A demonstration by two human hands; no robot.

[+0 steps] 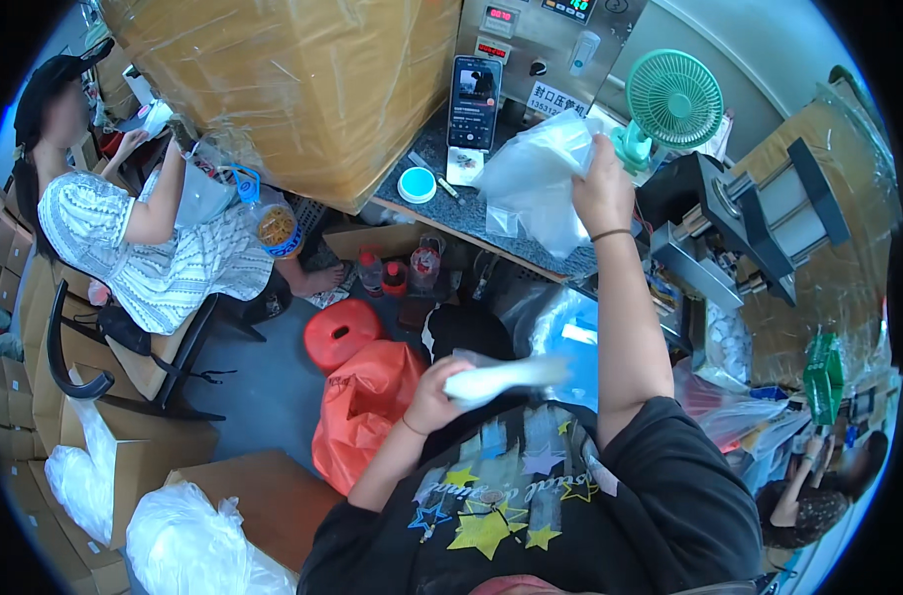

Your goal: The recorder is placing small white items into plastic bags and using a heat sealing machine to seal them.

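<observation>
My left hand [433, 397] is closed round a white oblong bundle [511, 379] in front of my chest. Motion smears the bundle's far end, so its exact kind cannot be made out. My right arm reaches forward over the dark speckled worktop [392, 203]. There my right hand [603, 188] pinches the upper right edge of some clear plastic bags [539, 169], which lie loosely on the worktop. Just left of the bags a phone [474, 104] stands upright, and a round tub with a turquoise top [417, 184] sits near the worktop's edge.
A green fan [674, 99] and a metal press-like machine [749, 223] stand right of the bags. A big taped carton [293, 89] rises at the left. An orange-red bag [367, 407] hangs beside me. One person [154, 223] sits at left; another [818, 491] works far right.
</observation>
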